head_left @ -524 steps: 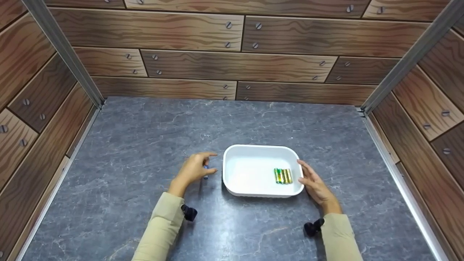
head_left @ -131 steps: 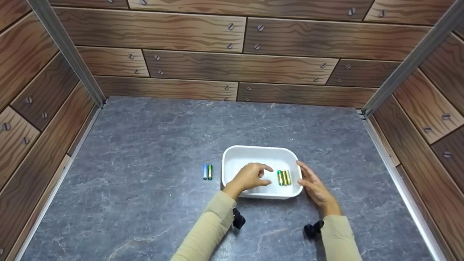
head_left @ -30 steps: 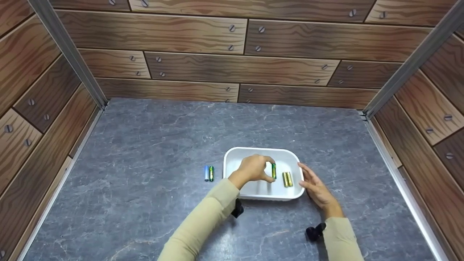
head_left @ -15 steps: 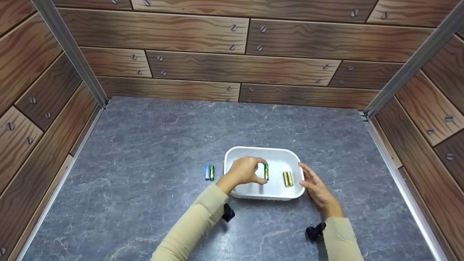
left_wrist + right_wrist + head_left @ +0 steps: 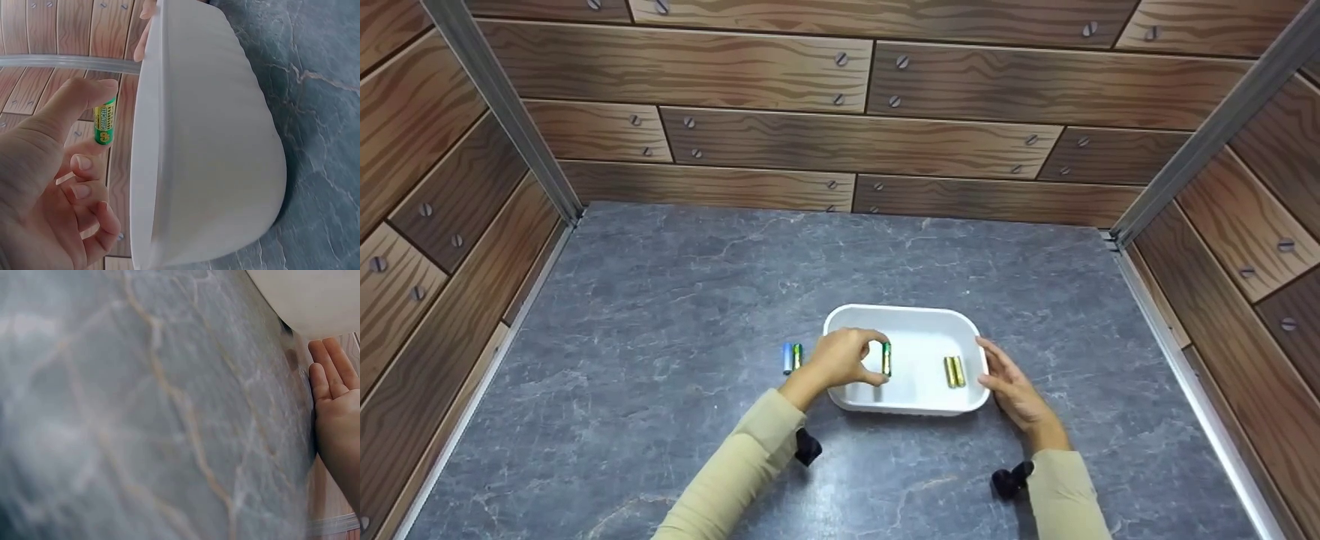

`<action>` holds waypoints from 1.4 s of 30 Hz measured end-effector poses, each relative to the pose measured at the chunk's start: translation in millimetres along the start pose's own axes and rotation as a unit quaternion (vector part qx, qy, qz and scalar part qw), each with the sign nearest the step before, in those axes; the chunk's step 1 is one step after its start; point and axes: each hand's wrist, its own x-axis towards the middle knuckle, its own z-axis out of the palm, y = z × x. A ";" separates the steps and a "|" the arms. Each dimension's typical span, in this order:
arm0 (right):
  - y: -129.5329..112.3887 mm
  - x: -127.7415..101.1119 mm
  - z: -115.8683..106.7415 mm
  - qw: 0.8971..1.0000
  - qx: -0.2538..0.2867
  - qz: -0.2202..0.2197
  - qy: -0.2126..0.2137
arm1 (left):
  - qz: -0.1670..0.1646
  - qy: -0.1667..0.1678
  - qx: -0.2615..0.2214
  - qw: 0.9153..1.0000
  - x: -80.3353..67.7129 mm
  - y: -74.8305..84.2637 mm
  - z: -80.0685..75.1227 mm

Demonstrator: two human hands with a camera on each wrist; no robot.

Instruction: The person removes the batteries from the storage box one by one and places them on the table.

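Note:
A white tray [image 5: 904,319] sits on the grey stone table [image 5: 675,300]. My left hand [image 5: 840,358] hovers over the tray's left part and pinches a green battery [image 5: 886,359] between thumb and forefinger; the same green battery [image 5: 104,120] shows upright beside the tray wall [image 5: 214,146] in the left wrist view. Two yellow-green batteries [image 5: 953,371] lie inside the tray at its right. My right hand [image 5: 1009,379] rests with straight fingers against the tray's right edge, and that right hand [image 5: 334,399] lies flat on the table by the tray [image 5: 315,298].
A blue battery and a green battery [image 5: 791,358] lie side by side on the table just left of the tray. Wood-patterned walls [image 5: 840,112] with metal corner posts close in the table on three sides.
My left hand lifted one green battery from the group in the tray and has carried it leftward across the tray. The right hand has stayed at the tray's edge.

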 end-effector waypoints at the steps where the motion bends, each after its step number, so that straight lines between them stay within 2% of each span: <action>1: -0.1 -0.1 0.1 1.000 0.000 0.002 0.002 | 0.000 0.000 -0.003 1.000 -1.0 -1.1 -0.4; 13: 1.8 1.1 -0.4 0.999 0.021 -0.028 -0.019 | -0.020 0.002 -0.020 1.000 -14.1 -12.7 -6.8; 30: 0.2 0.0 -0.7 1.000 0.010 -0.014 -0.012 | -0.032 0.045 -0.049 0.997 -29.1 -32.8 -14.3; 42: 1.9 0.5 -1.3 0.999 0.016 -0.026 -0.024 | -0.044 0.050 -0.075 0.995 -39.5 -46.5 -18.4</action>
